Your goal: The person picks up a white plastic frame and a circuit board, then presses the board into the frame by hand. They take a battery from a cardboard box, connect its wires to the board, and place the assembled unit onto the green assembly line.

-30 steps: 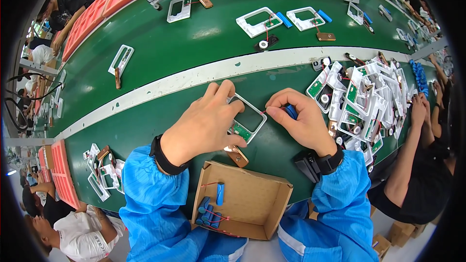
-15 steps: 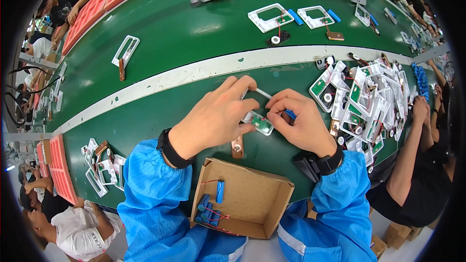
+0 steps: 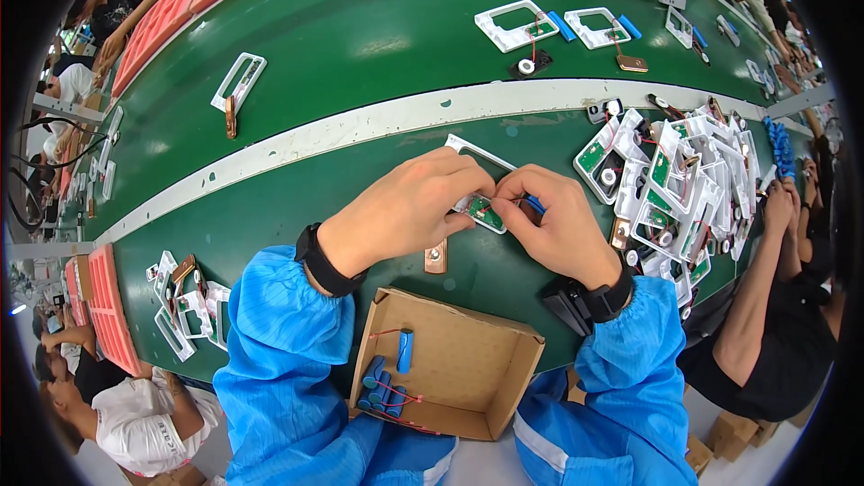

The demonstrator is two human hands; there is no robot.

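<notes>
In front of me lies a white plastic frame (image 3: 486, 151) with a green circuit board (image 3: 484, 216) at its near end. My left hand (image 3: 409, 207) is closed on the frame, thumb beside the board and fingertips bunched by the thin wires. My right hand (image 3: 560, 227) is closed too, pinching at the board's right edge. A blue cylindrical battery (image 3: 535, 204) shows partly beneath its fingers; the rest is hidden. Just below the left hand, a copper-coloured plate (image 3: 436, 258) rests on the green table. The fingertips of both hands nearly meet, covering the wire ends.
A cardboard box (image 3: 490, 351) with several wired blue batteries (image 3: 382, 389) stands near me. Piled frames (image 3: 684, 189) lie right, a smaller group (image 3: 192, 306) left. Beyond the white rail (image 3: 360, 128), more frames (image 3: 517, 27) sit on the green surface. Co-workers are at both sides.
My left fingers have come down from the frame's upper part and closed in beside my right fingertips. The other person's hand with a white part at the far side has left the view.
</notes>
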